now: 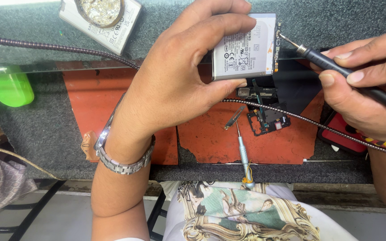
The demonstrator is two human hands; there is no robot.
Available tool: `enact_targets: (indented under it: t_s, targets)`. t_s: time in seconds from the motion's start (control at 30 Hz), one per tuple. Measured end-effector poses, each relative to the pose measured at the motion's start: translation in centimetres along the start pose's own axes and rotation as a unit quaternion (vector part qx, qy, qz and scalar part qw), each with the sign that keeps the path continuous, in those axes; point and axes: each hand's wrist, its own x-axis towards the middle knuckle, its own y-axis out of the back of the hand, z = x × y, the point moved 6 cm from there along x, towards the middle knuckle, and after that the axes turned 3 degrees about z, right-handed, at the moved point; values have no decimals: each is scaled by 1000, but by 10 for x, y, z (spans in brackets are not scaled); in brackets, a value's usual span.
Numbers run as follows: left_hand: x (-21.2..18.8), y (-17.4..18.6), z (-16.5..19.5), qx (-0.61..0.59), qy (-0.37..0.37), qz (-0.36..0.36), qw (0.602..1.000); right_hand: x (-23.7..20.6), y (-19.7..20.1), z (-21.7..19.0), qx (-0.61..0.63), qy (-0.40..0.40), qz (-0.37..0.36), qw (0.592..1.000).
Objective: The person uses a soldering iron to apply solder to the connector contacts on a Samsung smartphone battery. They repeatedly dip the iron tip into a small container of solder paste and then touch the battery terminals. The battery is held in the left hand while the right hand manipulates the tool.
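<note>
Here I see the flat grey battery (245, 47) pinched upright between my left hand's (179, 85) thumb and fingers, its long axis running up-down, its right edge strip facing my right hand (362, 85). That hand's fingers are closed on a black soldering iron (336, 67), tip touching the battery's upper right corner. The battery's left part is hidden behind my fingers; a black phone board (266, 118) lies below them.

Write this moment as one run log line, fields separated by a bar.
left hand: holds phone battery | right hand: holds soldering iron, tip at battery's right edge | below: circuit board, screwdriver on orange mat
</note>
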Motion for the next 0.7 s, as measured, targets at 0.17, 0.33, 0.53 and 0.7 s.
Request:
enact_targets:
  t_s: [0.17,0.33,0.53,0.7]
  targets:
    - [0,0,0,-6,0,0,1000,-2,-1,-1,-9,-18,8,1000]
    - [0,0,-1,-1,-3,1,1000,-4,0,1,-8,-17,4,1000]
    - [-1,-1,-1,-9,-4,2,1000,-7,0,3,2,-53,14,998]
    - [0,0,-1,-4,-3,1,1000,-6,-1,-1,-7,-39,6,999]
